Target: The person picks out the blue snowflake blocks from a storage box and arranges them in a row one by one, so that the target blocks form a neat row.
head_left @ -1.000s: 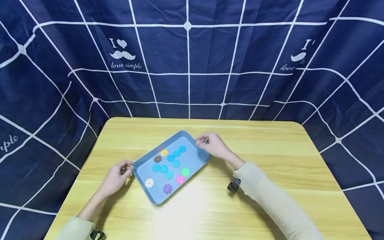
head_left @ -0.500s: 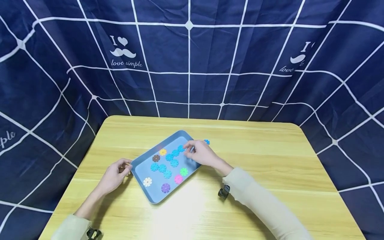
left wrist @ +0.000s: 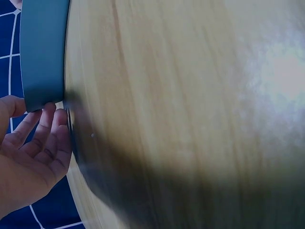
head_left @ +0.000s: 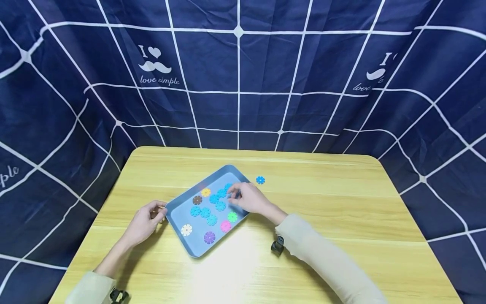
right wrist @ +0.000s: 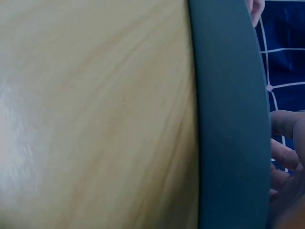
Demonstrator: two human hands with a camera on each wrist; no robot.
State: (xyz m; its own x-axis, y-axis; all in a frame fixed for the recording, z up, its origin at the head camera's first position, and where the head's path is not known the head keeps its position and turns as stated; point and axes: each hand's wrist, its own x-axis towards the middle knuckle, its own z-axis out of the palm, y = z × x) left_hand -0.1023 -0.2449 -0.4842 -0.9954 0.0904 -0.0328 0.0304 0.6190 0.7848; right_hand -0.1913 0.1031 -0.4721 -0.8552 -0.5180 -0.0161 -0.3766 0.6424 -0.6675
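Observation:
A shallow blue tray (head_left: 181,245) lies at an angle on the table and holds several plastic snowflake discs. My left hand (head_left: 143,223) pinches the tray's left corner, thumb at the rim; in the left wrist view the fingers (left wrist: 46,121) meet its end wall. Over the tray's right part hovers my right hand (head_left: 248,197), fingers loosely bent, with a gap between thumb and forefinger and nothing seen held. Its fingertips are close to a chain of light-blue discs (head_left: 214,198). Behind the tray's rim in the right wrist view, that hand is partly hidden.
One darker blue disc (head_left: 260,180) lies on the wooden table (head_left: 322,190) beyond the tray's right end. Inside the tray, yellow, brown, white, purple (head_left: 209,237), pink and green discs lie around the light-blue ones. A dark-blue grid curtain (head_left: 258,109) hangs behind the table.
My right hand has let go of a blue disc, which now lies on the table right of the tray. That hand has then moved left over the tray. The left hand stays at the corner.

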